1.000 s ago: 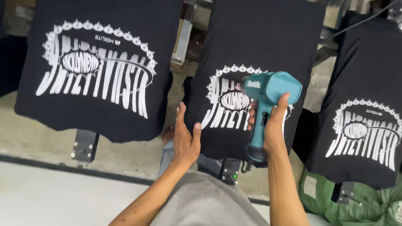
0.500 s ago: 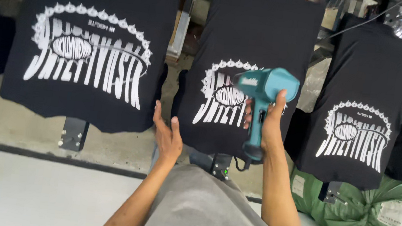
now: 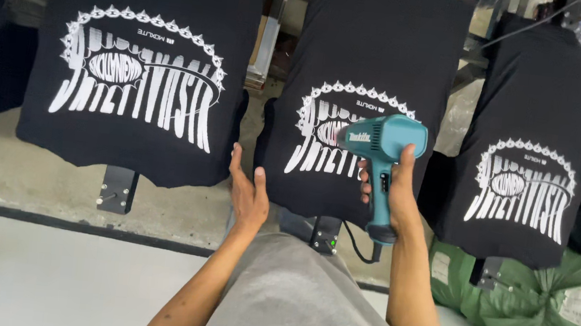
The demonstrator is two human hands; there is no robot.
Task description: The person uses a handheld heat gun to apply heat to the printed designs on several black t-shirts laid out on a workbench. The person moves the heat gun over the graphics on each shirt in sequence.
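Note:
My right hand [image 3: 397, 188] grips the handle of a teal heat gun [image 3: 383, 140], its nozzle pointing left over the white print on the middle black T-shirt [image 3: 373, 64]. That shirt lies flat on a printing platen. My left hand [image 3: 248, 191] is open, fingers together, and rests at the lower left edge of the middle shirt, in the gap beside the left black T-shirt [image 3: 154, 19]. A third printed black T-shirt [image 3: 540, 110] lies on a platen to the right. A black cord hangs from the heat gun's handle.
Metal platen brackets [image 3: 117, 189] stick out below the shirts over a concrete floor. Green bagged bundles [image 3: 556, 306] lie at the lower right. More dark shirts show at the far left and far right edges. My grey trousers [image 3: 304, 308] fill the bottom centre.
The shirts have shifted right in view as my head turned. My left hand has slid a little right toward the middle shirt's edge. The heat gun stays over the print.

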